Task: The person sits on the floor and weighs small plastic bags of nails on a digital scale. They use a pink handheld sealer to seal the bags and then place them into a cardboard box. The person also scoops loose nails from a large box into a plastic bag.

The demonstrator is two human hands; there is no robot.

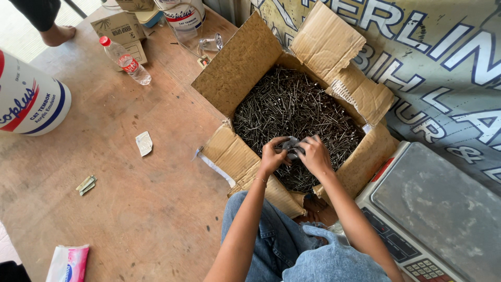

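**Ana:** Nails, dark steel wire ones (292, 107), fill the open brown cardboard box (237, 68) almost to the top. The box sits on the worn wooden floor (130, 183), straight ahead of the kneeling person and touching their denim-clad knees (282, 240).

**Ben:** Where are the hands against that heap?

**Ana:** Both are at its near edge, low in the box. The left hand (273, 155) and the right hand (315, 154) sit side by side, just about touching, with the fingers curled inward around a small crumpled bit of grey, shiny material (292, 147), perhaps a thin plastic bag. Each hand pinches its own side of it.

**Ben:** Closed tight, or loose?

**Ana:** Clenched on the grey piece, as far as I can see; the fingertips are tucked under and hidden. I cannot tell whether any nails are inside it.

**Ben:** Do the nails lie one way?

**Ana:** No, they cross in every direction, so the heap has no single long axis. Most of it lies beyond the hands, farther from the body. Neither hand is clearly nearer.

**Ben:** Anything alongside?

**Ana:** A grey metal weighing scale with a keypad (433, 209) stands just beside the box on the person's right. A clear plastic water bottle with a red cap (126, 61) lies well apart on the left.
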